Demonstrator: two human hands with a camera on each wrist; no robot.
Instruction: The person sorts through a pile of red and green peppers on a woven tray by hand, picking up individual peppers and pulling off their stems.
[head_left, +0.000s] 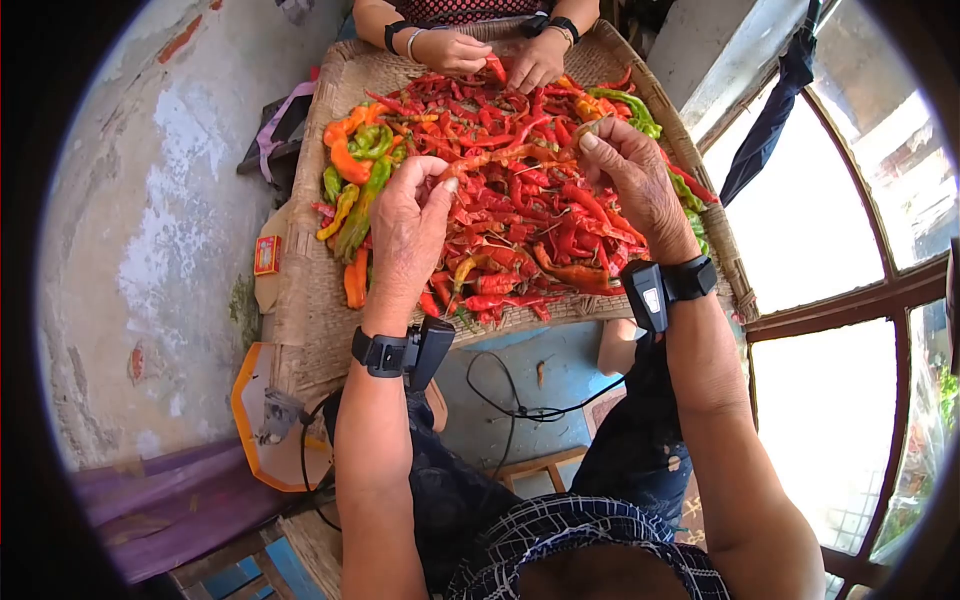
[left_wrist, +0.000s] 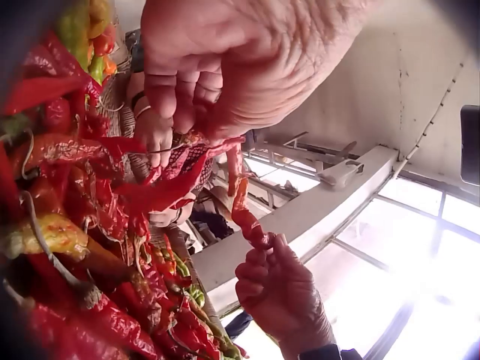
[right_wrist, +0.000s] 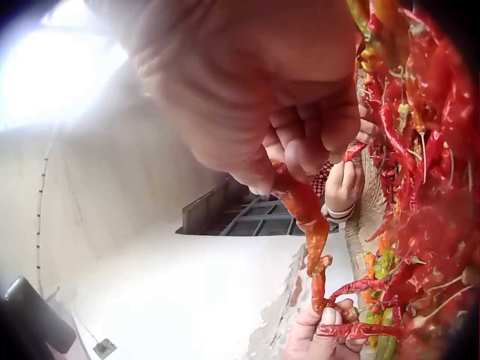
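A long, wrinkled orange-red chili pepper stretches between my two hands above the heap. My left hand pinches one end of it between thumb and fingers. At the other end, my right hand grips it with thumb and curled fingers. The right wrist view shows the pepper narrowing and kinked toward the left fingertips. Below lies a thick heap of red chilies, many with dry stems, in a shallow woven tray.
Across the tray, another person's hands hold a small red chili. Green and orange peppers line the left side, and green ones the right. A matchbox sits beside the tray; a black cable hangs below.
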